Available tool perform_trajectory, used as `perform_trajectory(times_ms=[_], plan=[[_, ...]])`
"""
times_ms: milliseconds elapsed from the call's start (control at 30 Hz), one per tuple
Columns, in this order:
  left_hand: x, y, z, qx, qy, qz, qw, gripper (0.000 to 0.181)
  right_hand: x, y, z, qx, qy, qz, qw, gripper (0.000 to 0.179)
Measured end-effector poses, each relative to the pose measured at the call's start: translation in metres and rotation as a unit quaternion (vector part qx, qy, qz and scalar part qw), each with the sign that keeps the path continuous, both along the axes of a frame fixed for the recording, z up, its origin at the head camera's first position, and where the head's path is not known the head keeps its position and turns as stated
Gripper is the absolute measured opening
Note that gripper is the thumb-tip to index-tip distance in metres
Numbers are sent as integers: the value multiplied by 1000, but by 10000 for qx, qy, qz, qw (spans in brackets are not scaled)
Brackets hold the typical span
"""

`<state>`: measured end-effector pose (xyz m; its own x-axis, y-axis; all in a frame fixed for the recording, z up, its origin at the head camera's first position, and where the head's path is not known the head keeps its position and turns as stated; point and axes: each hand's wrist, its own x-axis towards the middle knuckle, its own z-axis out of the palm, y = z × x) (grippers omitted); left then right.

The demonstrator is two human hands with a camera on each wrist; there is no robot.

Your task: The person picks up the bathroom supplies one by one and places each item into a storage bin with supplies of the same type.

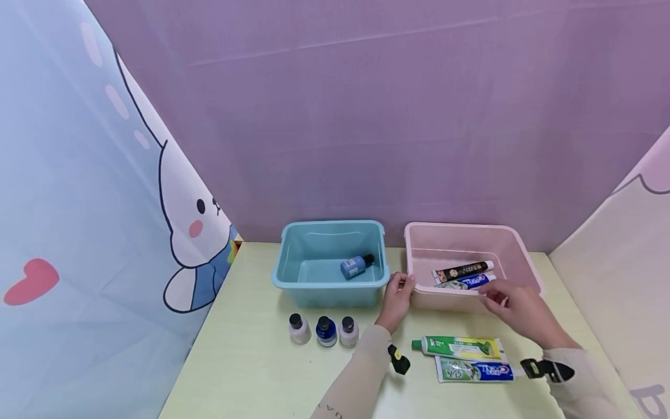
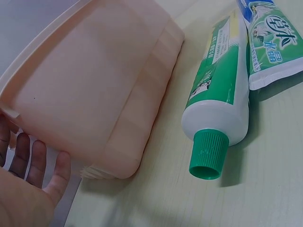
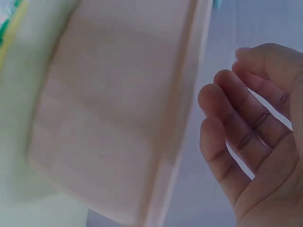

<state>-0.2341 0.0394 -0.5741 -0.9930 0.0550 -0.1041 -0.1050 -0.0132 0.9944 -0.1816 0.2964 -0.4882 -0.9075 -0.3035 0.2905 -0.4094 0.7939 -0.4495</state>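
My left hand [image 1: 396, 301] holds the left front corner of a pink plastic bin [image 1: 445, 298], its fingertips at the rim and side wall in the left wrist view. Over the bin's front rim, toward the right, my right hand [image 1: 518, 305] hovers with loosely bent fingers. Nothing shows between those fingers [image 3: 213, 137] in the right wrist view. Inside the bin lie a black toothpaste tube [image 1: 464, 271] and a blue-and-green toothpaste tube [image 1: 471, 283]. In front of it on the table are a green-and-yellow toothpaste tube [image 1: 460, 347] and another blue-and-green tube [image 1: 473, 370].
Left of the pink bin stands a teal bin [image 1: 335, 295] with a small blue bottle [image 1: 353, 267] lying inside. Before it stand a pale bottle [image 1: 299, 330], a dark blue bottle [image 1: 326, 333] and another pale bottle [image 1: 348, 333]. A purple cloth [image 1: 335, 128] hangs behind the table.
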Motion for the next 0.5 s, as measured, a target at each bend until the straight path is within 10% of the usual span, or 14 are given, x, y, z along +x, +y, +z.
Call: perform_trajectory(times_ms=[500], plan=[[0, -1, 1, 9, 174, -54, 9998, 27, 29, -30, -64, 290, -1420, -278, 9890, 17]])
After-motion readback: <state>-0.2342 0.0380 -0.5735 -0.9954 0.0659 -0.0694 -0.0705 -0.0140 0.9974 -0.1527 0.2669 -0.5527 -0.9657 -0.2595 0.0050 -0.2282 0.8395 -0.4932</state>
